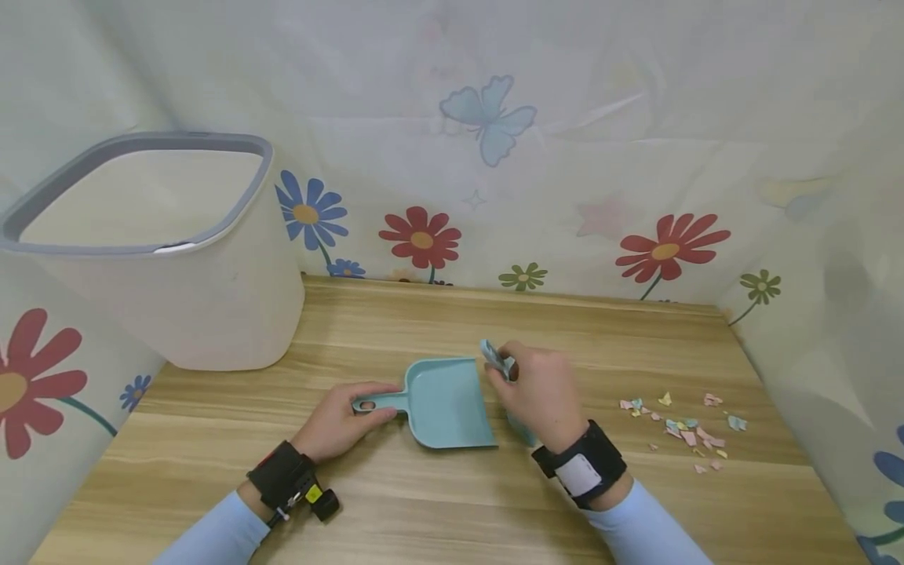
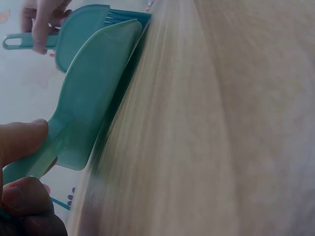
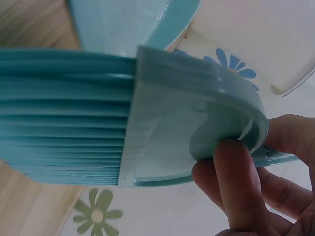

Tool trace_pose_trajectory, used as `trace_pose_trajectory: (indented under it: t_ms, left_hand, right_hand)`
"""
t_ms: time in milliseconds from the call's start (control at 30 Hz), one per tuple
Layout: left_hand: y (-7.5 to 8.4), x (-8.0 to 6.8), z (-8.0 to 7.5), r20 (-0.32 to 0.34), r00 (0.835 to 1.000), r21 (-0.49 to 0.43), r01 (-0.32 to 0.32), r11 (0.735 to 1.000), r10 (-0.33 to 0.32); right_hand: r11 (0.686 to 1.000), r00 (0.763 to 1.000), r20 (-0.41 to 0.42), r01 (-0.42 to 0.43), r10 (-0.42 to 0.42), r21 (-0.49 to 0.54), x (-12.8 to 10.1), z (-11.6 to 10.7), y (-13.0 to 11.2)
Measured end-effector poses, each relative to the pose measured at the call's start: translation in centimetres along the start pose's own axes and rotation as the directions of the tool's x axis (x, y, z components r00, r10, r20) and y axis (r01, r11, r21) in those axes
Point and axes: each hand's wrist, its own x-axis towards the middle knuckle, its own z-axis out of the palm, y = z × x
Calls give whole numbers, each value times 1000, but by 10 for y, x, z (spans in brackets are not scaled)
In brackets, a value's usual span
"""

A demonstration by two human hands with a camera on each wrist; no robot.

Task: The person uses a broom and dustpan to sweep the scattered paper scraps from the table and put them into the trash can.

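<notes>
A teal dustpan (image 1: 448, 404) lies on the wooden table with its wide lip facing right. My left hand (image 1: 346, 420) grips its short handle, thumb on one side and fingers on the other, as the left wrist view also shows. Just right of the lip, my right hand (image 1: 540, 392) holds a small teal hand brush (image 3: 167, 123) by its handle. The bristles (image 3: 64, 118) point down toward the table. Scattered pastel paper scraps (image 1: 688, 431) in pink, blue and yellow lie to the right of my right hand.
A tall white bin (image 1: 233, 298) with a grey-blue rim stands at the back left of the table (image 1: 395, 502). A white curtain (image 1: 565, 180) printed with flowers and a butterfly hangs behind the table and along both sides.
</notes>
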Motion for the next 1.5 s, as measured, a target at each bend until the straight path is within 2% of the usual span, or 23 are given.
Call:
trace_pose_trajectory:
  t_ms: [167,267,367,467,633,800,933,1300,1500]
  left_hand:
    - [0,1,0,-3,1000,16,7,1000,-7]
    - [-1,2,0,-6,1000,26,4,1000,-4]
    - [-1,1,0,-7,1000,27,4,1000,-4]
    - [-2,1,0,-9,1000,24,8,1000,-8]
    - [-2,0,1,-10,1000,27,15,1000,-15]
    - [0,0,0,-7,1000,21,9,1000,-9]
    - [1,0,0,-7,1000,18,3,1000,-3]
    - [0,0,1,-19,1000,8,24,1000,-24]
    - [-1,1,2,-17,1000,7,23,1000,-23]
  right_hand:
    - [983,999,13,-43,41,178,7,1,-6]
    - [947,995,-25,-84,97,311,9,-4,0]
    - [918,987,-89,-92,136,385,9,-9,10]
    - [921,979,-142,-80,144,381,7,-15,21]
    - [956,976,-181,-61,117,288,2,-24,33]
    - [990,985,-169,-18,42,140,-3,-24,38]
    - [997,991,-133,11,-1,77,-6,-18,37]
    - [979,999,-41,-3,12,202,-3,1,8]
    - [957,999,-25,-12,20,288,6,6,-5]
